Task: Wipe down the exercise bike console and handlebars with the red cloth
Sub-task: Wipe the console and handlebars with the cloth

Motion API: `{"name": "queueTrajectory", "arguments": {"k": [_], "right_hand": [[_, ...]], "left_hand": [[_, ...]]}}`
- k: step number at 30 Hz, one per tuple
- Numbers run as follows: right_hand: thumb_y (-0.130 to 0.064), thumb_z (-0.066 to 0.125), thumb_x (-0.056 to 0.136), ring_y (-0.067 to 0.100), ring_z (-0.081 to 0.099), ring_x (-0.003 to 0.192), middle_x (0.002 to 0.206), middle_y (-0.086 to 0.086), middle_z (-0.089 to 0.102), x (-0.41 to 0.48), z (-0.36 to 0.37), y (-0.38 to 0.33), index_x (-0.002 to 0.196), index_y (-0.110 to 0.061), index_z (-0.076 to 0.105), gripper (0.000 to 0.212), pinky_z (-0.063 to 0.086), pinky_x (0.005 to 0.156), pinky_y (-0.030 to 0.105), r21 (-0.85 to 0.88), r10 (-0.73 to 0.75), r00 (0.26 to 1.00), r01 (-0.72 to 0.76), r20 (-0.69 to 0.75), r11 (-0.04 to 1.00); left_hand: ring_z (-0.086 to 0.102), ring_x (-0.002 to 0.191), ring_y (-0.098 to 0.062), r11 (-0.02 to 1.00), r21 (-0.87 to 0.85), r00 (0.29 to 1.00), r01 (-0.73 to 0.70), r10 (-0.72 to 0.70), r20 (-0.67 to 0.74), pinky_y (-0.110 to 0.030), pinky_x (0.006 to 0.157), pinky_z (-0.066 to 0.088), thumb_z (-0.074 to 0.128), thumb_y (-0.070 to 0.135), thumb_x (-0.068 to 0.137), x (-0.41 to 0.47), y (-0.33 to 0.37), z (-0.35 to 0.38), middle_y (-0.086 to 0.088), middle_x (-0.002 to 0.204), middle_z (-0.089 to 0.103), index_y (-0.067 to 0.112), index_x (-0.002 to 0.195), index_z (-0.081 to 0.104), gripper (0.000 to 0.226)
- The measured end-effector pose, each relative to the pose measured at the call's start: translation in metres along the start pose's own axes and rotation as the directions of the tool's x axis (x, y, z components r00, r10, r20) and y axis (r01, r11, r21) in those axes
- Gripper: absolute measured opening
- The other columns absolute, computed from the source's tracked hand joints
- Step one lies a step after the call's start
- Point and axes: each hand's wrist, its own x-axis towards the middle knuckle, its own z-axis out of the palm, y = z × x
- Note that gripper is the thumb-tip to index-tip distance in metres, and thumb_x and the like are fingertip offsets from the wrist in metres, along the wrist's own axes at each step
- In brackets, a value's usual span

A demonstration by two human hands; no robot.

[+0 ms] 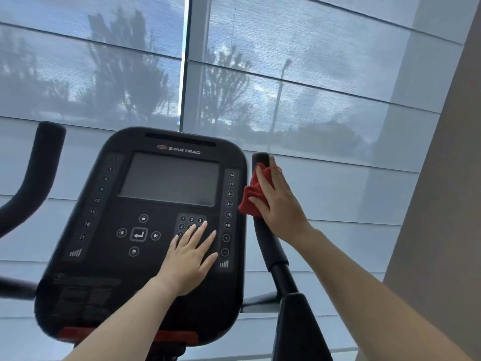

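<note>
The black bike console (145, 204) fills the centre, with a dark screen and keypad. My left hand (190, 259) lies flat on its lower right, fingers spread over the number keys, holding nothing. The right handlebar (270, 246) rises just right of the console. My right hand (276, 201) wraps the red cloth (248, 198) around the upper part of that bar, just below its rounded tip (260, 158). The left handlebar (33, 175) curves up at the far left, untouched.
Behind the bike hang grey translucent window blinds (312, 100) with a bright gap between them. A beige wall or column (442, 230) stands close on the right. A black post (299, 327) carries the right handlebar below my right forearm.
</note>
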Motion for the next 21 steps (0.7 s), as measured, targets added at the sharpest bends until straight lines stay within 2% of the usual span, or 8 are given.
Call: {"name": "queueTrajectory", "arguments": {"k": [4, 7, 10, 12, 15, 18, 21], "right_hand": [[-0.040, 0.044, 0.094, 0.022, 0.001, 0.143, 0.157, 0.003, -0.007, -0.013, 0.003, 0.005, 0.148, -0.024, 0.011, 0.066, 0.006, 0.109, 0.024, 0.067, 0.033, 0.997, -0.038, 0.071, 0.997], [-0.040, 0.045, 0.093, 0.021, 0.000, 0.143, 0.157, 0.006, -0.005, -0.027, 0.001, 0.001, 0.148, -0.025, 0.011, 0.066, 0.009, 0.111, 0.027, 0.064, 0.043, 0.986, -0.054, 0.158, 0.996], [-0.040, 0.048, 0.093, 0.022, 0.004, 0.143, 0.156, 0.011, 0.003, -0.035, -0.004, -0.003, 0.146, -0.024, 0.022, 0.061, 0.012, 0.113, 0.031, 0.043, 0.071, 0.970, -0.084, 0.234, 0.996], [-0.039, 0.052, 0.091, 0.024, 0.019, 0.140, 0.150, 0.012, 0.022, -0.038, -0.007, -0.007, 0.139, -0.023, 0.038, 0.053, 0.020, 0.113, 0.032, 0.041, 0.096, 0.962, -0.110, 0.255, 0.993], [-0.036, 0.058, 0.087, 0.020, 0.047, 0.116, 0.127, 0.003, 0.048, -0.043, -0.012, -0.010, 0.121, -0.022, 0.057, 0.036, 0.035, 0.099, 0.025, 0.090, 0.157, 0.964, -0.179, 0.213, 0.980], [-0.027, 0.063, 0.085, 0.021, 0.056, 0.100, 0.107, 0.005, 0.060, -0.040, -0.027, -0.006, 0.109, -0.016, 0.064, 0.027, 0.033, 0.082, 0.015, 0.138, 0.183, 0.975, -0.200, 0.127, 0.970], [-0.019, 0.067, 0.083, 0.023, 0.058, 0.099, 0.104, 0.009, 0.065, -0.020, -0.049, 0.002, 0.107, -0.009, 0.066, 0.025, 0.032, 0.084, 0.013, 0.183, 0.200, 0.975, -0.181, -0.093, 0.966]], "left_hand": [[-0.016, 0.143, -0.011, 1.000, 0.026, 1.000, -0.007, 0.007, -0.010, -0.039, 0.115, -0.005, 0.018, 0.053, 0.096, 0.000, -0.001, 0.003, 0.012, 0.156, -0.016, 0.037, 0.148, 0.000, 0.057], [-0.016, 0.143, -0.012, 0.999, 0.046, 1.000, -0.002, 0.003, -0.017, -0.039, 0.115, -0.005, 0.018, 0.052, 0.097, 0.000, 0.000, 0.005, 0.011, 0.156, -0.017, 0.038, 0.148, -0.002, 0.057], [-0.016, 0.143, -0.012, 0.999, 0.038, 1.000, -0.002, 0.002, -0.010, -0.039, 0.115, -0.005, 0.018, 0.052, 0.097, 0.000, 0.001, 0.004, 0.011, 0.156, -0.017, 0.037, 0.148, -0.002, 0.057], [-0.015, 0.144, -0.012, 0.999, 0.039, 1.000, -0.001, 0.001, -0.002, -0.039, 0.115, -0.005, 0.018, 0.053, 0.097, 0.000, 0.001, 0.003, 0.011, 0.157, -0.017, 0.037, 0.148, -0.001, 0.057], [-0.015, 0.144, -0.012, 0.999, 0.036, 1.000, -0.001, 0.001, 0.011, -0.039, 0.116, -0.004, 0.018, 0.053, 0.097, 0.000, 0.001, 0.001, 0.011, 0.157, -0.016, 0.037, 0.148, 0.000, 0.057], [-0.014, 0.144, -0.011, 1.000, 0.028, 1.000, 0.000, -0.001, 0.006, -0.039, 0.116, -0.002, 0.019, 0.052, 0.097, 0.001, 0.001, 0.001, 0.011, 0.157, -0.014, 0.037, 0.149, 0.002, 0.056], [-0.013, 0.144, -0.012, 1.000, 0.026, 1.000, 0.000, 0.000, 0.002, -0.040, 0.116, -0.002, 0.019, 0.052, 0.097, 0.001, 0.001, 0.002, 0.011, 0.157, -0.014, 0.037, 0.149, 0.003, 0.057]]}}
